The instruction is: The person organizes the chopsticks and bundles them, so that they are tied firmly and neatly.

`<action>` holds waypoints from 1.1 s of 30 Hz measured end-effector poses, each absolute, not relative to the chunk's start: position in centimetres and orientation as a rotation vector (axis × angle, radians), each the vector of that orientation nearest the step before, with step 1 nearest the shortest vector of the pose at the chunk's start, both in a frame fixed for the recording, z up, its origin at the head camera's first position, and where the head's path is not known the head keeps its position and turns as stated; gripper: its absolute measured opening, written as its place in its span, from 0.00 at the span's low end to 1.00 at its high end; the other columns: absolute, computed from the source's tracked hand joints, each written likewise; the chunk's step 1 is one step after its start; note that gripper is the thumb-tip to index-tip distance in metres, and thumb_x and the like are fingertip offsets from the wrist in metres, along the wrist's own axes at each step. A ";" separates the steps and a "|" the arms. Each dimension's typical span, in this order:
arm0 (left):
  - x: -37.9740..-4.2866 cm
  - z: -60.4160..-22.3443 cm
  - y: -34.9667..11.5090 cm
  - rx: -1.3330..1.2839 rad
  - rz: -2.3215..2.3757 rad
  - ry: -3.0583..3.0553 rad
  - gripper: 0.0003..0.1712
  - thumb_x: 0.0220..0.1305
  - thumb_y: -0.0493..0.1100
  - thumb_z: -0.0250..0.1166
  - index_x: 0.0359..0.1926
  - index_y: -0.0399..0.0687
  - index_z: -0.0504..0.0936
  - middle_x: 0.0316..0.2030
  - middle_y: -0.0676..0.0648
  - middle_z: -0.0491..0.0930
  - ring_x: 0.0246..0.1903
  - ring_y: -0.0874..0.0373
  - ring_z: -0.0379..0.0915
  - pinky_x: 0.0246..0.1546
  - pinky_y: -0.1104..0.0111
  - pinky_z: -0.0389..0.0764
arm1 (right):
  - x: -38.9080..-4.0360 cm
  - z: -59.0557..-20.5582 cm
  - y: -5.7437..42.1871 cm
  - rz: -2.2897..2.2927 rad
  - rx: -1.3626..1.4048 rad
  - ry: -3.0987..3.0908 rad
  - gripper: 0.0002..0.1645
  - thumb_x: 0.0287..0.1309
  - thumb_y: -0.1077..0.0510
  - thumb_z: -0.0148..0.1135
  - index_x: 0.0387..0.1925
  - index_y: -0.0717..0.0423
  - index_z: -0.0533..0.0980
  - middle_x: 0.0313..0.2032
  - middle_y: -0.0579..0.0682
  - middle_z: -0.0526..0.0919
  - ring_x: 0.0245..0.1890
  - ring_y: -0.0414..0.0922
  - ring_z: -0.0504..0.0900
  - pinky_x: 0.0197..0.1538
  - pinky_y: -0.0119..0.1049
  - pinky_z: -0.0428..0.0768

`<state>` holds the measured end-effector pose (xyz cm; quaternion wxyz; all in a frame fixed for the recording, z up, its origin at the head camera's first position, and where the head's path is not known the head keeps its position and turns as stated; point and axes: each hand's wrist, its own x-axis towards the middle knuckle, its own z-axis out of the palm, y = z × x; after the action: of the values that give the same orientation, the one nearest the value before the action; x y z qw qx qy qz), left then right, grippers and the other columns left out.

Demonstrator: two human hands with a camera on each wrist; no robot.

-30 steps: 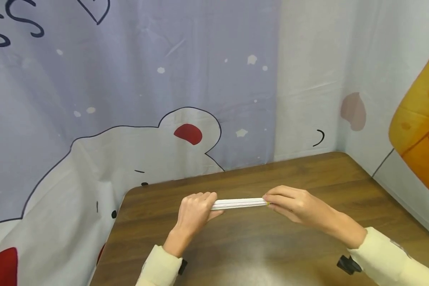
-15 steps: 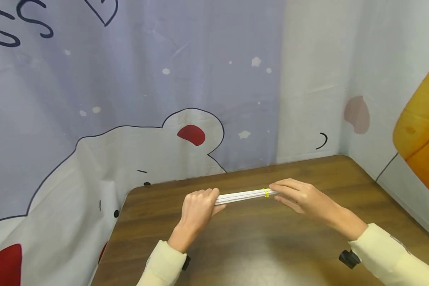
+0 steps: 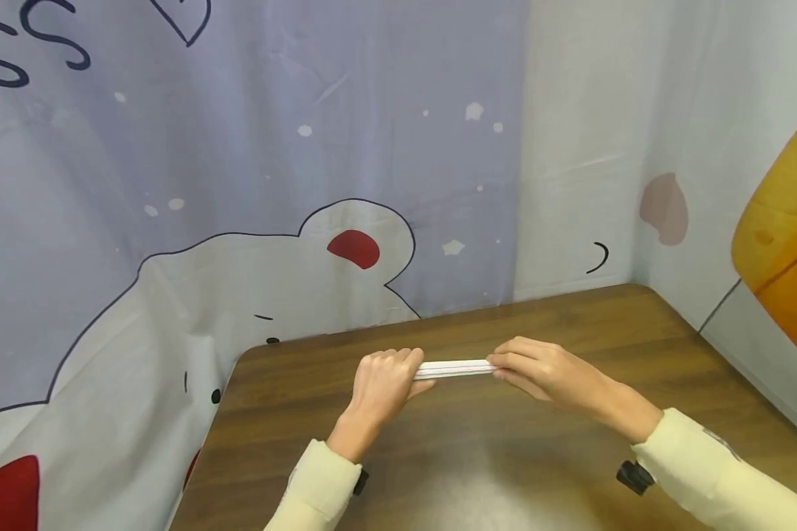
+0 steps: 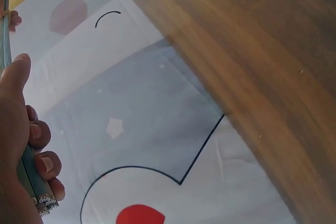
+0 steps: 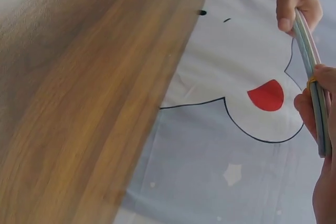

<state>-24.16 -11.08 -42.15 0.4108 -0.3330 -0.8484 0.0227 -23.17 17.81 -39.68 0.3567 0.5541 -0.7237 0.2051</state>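
A bundle of slim pale sticks (image 3: pixel 454 369), which look like chopsticks, is held level above the table between both hands. My left hand (image 3: pixel 385 380) grips one end, its fingers curled around the sticks. In the left wrist view, patterned greyish stick ends (image 4: pixel 44 203) poke out below that fist. My right hand (image 3: pixel 538 372) pinches the other part between thumb and fingers. A yellow rubber band (image 5: pixel 312 81) circles the bundle right at the right fingertips, and the squared stick ends (image 5: pixel 324 153) reach past it under the palm.
Beneath the hands is a brown wood-grain table (image 3: pixel 438 457). A printed curtain (image 3: pixel 239 147) with a white bear hangs along its far and left sides, and a panel with an orange shape (image 3: pixel 784 258) borders the right.
The right hand has slid left along the bundle and now covers the yellow band that showed half a second ago. The left hand has shifted slightly right.
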 end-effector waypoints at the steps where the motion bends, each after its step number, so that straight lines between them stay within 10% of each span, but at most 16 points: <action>1: -24.2 -42.3 -11.0 -0.838 0.050 -2.139 0.28 0.45 0.66 0.73 0.23 0.53 0.69 0.12 0.56 0.69 0.11 0.61 0.62 0.12 0.72 0.59 | -23.1 -39.6 17.9 0.518 1.416 -1.877 0.10 0.64 0.58 0.62 0.43 0.60 0.82 0.41 0.48 0.85 0.38 0.39 0.84 0.43 0.25 0.82; 33: -23.7 -44.1 -10.3 -0.841 -0.008 -2.259 0.29 0.49 0.68 0.70 0.20 0.53 0.67 0.10 0.58 0.63 0.11 0.67 0.46 0.11 0.74 0.47 | -22.8 -41.3 19.7 0.418 1.397 -1.873 0.15 0.70 0.56 0.54 0.42 0.61 0.82 0.39 0.47 0.85 0.37 0.39 0.83 0.41 0.27 0.82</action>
<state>-23.66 -10.34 -44.08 0.3576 -0.3259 -0.8751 -0.0029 -22.78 19.67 -41.25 0.3747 0.5457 -0.7316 0.1632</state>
